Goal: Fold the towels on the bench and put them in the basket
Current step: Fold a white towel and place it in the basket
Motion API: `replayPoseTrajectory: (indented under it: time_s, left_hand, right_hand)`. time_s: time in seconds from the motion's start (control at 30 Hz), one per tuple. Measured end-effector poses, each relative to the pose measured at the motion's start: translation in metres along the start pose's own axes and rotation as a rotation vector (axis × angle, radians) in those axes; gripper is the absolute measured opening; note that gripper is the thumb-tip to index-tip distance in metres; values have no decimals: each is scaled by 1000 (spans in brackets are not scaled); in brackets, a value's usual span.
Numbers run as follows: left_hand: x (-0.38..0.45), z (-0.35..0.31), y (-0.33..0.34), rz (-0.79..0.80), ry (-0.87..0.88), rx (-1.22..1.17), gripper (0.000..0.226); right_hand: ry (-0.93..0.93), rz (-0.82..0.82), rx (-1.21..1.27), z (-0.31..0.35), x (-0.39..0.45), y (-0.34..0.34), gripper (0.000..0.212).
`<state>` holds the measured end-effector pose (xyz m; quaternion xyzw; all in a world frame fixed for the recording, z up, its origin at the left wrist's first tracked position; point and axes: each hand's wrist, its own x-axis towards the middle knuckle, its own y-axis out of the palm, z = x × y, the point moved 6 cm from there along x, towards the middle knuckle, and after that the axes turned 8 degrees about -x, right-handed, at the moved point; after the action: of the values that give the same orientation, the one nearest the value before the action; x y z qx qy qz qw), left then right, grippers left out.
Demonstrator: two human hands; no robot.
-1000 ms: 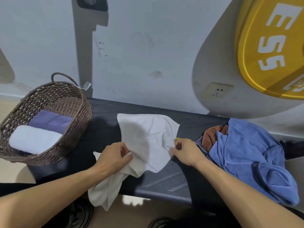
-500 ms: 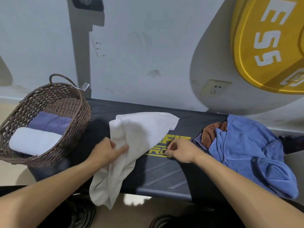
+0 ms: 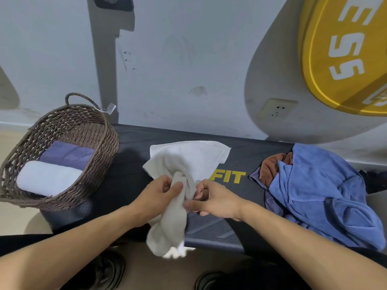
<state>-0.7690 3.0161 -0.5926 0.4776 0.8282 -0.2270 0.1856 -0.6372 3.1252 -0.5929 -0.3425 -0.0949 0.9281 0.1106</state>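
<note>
A white towel [image 3: 188, 158] lies bunched on the black bench [image 3: 240, 162], its lower end hanging over the front edge. My left hand [image 3: 156, 195] grips the gathered middle of it. My right hand [image 3: 215, 200] pinches the same bunch from the right side, close against my left hand. The brown wicker basket [image 3: 100, 143] stands at the bench's left end and holds a rolled white towel [image 3: 47, 177] and a folded purple one [image 3: 67, 153]. A crumpled blue towel [image 3: 320, 189] lies at the right end with an orange-brown towel [image 3: 272, 166] tucked under it.
A grey wall with a power socket [image 3: 276, 108] runs behind the bench. A large yellow sign [image 3: 343, 55] hangs at the upper right. Dark shoes [image 3: 109, 271] show on the floor below the bench's front edge.
My right hand moved left from the bench surface to the towel. Both hands came together and gathered the white towel into a bunch, uncovering the yellow lettering on the bench.
</note>
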Motion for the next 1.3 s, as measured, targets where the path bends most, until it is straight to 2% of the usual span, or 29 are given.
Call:
replayPoseTrajectory:
  time_s: [0.07,0.17,0.27,0.37,0.47,0.57,0.6,0.67,0.73,0.87,0.93,0.97,1.03,1.2,1.3]
  left_hand:
    - [0,-4,0,60,-47,-159,32]
    - [5,-4,-9,35,-85,-244,36]
    - [12,-6,-30,-118,-2,-76,17]
    - [17,-6,-43,-170,28,-84,14]
    - [19,-13,-56,-259,122,10,16]
    - [21,-18,-74,-410,177,137,23]
    - [20,-18,-78,-452,185,197,28]
    - [14,-18,-74,-486,272,351,36]
    - [5,-14,-53,-398,401,446,32]
    - [-7,17,-2,29,439,541,24]
    - [-10,34,10,144,453,703,28]
    - [-11,38,12,161,471,781,30]
    - [-12,40,12,145,516,828,28]
    - [-15,32,13,99,542,780,10]
    - [-19,21,8,21,537,610,7]
  right_hand:
    - [26,-27,198,2,-2,-2,34]
    - [47,-76,293,8,-2,-12,25]
    - [70,-45,241,16,-8,-24,20]
    - [86,-66,178,19,-12,-42,21]
    - [47,-188,207,23,-15,-63,16]
    - [-13,-366,364,21,-16,-81,19]
    - [-28,-431,347,18,-16,-85,20]
    - [-48,-525,74,14,-13,-88,18]
    - [-100,-470,-221,11,-10,-75,18]
    - [-207,-167,-541,-3,0,-28,17]
    - [-167,-101,-770,-14,5,-19,43]
    - [-143,-85,-845,-19,6,-17,53]
    - [-143,-85,-897,-24,8,-17,55]
    - [-205,-171,-904,-23,10,-11,22]
    - [-219,-193,-861,-20,10,-13,15]
